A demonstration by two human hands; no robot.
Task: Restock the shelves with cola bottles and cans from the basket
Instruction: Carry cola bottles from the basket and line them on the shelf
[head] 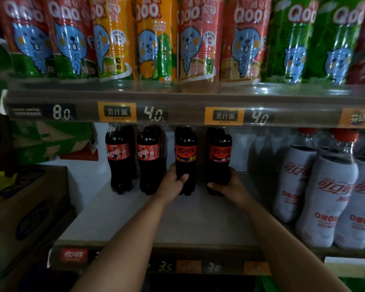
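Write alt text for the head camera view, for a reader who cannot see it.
The left hand grips one red-labelled dark plastic cola bottle and the right hand grips a second cola bottle, both upright on the pale shelf board. Two similar bottles stand to their left, white-wrapped red-capped bottles to their right, colourful juice bottles above.
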